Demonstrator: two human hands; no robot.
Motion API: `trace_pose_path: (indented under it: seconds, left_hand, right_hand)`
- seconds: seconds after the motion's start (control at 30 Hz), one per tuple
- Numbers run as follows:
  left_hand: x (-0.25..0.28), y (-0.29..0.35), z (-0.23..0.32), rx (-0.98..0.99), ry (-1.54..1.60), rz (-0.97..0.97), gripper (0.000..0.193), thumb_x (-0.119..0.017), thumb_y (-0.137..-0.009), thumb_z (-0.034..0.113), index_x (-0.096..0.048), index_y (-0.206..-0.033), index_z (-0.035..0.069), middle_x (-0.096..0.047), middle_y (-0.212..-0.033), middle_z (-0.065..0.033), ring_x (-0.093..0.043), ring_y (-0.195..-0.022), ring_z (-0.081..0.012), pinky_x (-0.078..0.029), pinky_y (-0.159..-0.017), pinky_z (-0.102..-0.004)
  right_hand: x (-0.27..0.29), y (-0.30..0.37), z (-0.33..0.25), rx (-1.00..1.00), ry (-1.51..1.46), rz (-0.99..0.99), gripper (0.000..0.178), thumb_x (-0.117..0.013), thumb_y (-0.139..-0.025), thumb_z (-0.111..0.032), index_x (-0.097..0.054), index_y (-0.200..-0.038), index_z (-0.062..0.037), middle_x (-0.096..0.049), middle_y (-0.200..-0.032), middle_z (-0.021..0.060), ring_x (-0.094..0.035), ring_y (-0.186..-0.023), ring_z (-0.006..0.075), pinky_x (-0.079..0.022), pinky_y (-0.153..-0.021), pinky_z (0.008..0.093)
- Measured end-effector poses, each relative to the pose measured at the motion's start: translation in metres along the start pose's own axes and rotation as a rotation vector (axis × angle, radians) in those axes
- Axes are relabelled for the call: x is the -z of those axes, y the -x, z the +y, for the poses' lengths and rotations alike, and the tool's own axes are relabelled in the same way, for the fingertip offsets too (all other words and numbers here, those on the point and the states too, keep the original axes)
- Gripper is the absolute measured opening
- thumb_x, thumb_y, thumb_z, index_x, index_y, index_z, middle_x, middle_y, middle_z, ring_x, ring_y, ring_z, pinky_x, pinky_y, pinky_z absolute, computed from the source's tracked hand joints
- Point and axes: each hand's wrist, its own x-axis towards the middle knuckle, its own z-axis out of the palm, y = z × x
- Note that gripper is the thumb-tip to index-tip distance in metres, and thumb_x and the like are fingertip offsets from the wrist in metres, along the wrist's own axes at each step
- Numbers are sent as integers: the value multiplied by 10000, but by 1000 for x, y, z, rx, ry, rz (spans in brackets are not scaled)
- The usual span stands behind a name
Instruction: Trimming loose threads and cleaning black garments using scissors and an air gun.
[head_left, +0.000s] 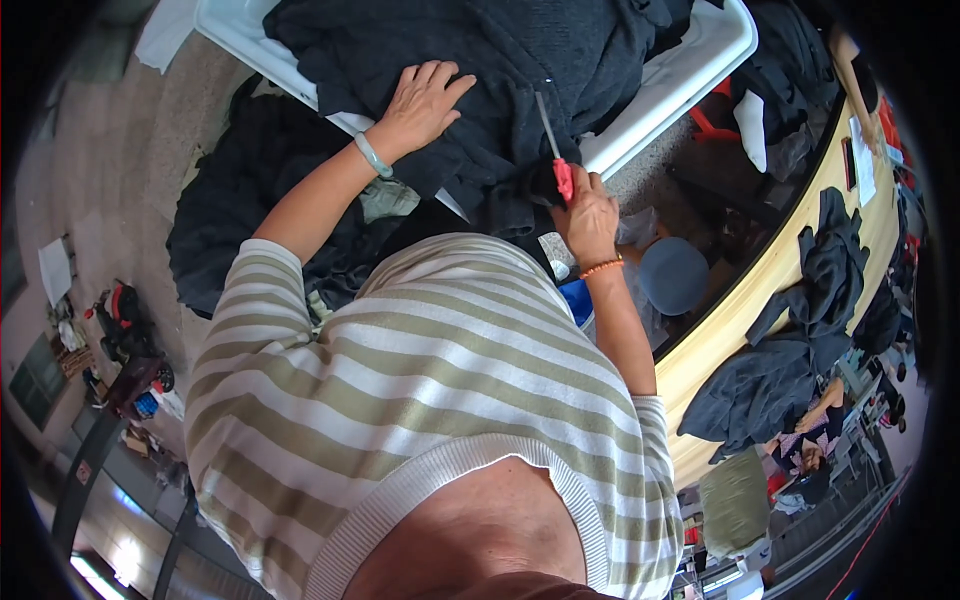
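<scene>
Dark knitted cloth (470, 70) lies heaped over a white plastic tub (665, 105) and spills toward my body. My left hand (420, 108) rests flat on this cloth, fingers stretched and slightly apart, gripping nothing visible. To its right, my right hand (590, 218) is closed around a pair of red-handled scissors (562, 178). Their narrow metal blade points away from me, over the cloth. The fingers hide part of the handle. More dark cloth (240, 210) is piled beside my left forearm.
A pale wooden table (690, 375) curves along the right, with dark garments (770, 385) on it. Near my right forearm stands a round grey-blue stool top (673, 275). A red object (712, 118) lies beyond the tub. Another person (815, 435) is at the far right.
</scene>
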Motion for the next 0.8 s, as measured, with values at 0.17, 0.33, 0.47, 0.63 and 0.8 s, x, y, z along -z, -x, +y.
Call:
trace_pose_path:
  seconds: [0.17,0.33,0.47,0.63,0.8]
  left_hand:
    - [18,-8,-8,83,637,-71,121,-669,-841,78,-604,-919,13,-595,-783,-59,-578,-683,-178,-455,-622,-321]
    - [113,18,8,283,956,-588,115,-661,-875,91,-608,-928,4,-566,-746,21,-499,-680,-42,-418,-614,-229]
    - [119,46,14,368,1218,-541,95,-680,-863,73,-646,-920,5,-609,-772,21,-548,-715,-35,-462,-653,-210]
    - [101,60,43,268,1205,-843,128,-696,-836,82,-636,-901,-12,-611,-725,4,-542,-673,-61,-454,-608,-244]
    - [111,67,26,340,1308,-732,128,-676,-875,87,-618,-962,13,-596,-797,34,-529,-731,-34,-458,-654,-220]
  right_hand:
    - [23,-2,22,-162,-342,101,400,-622,-792,-102,-597,-1190,-112,-670,-924,236,-628,-880,460,-526,-792,468]
    - [99,4,95,-187,-858,449,218,-587,-936,-11,-580,-1150,35,-654,-990,64,-648,-860,146,-536,-771,290]
    - [135,11,123,-46,-780,487,269,-590,-942,-12,-557,-1204,45,-622,-1074,70,-622,-935,136,-529,-861,290]
    - [127,22,119,-60,-714,315,372,-613,-959,-89,-516,-1288,55,-622,-1104,93,-631,-937,152,-515,-872,278]
    - [114,36,138,-109,-710,258,403,-593,-951,-55,-496,-1327,53,-609,-1120,101,-624,-931,137,-514,-859,271]
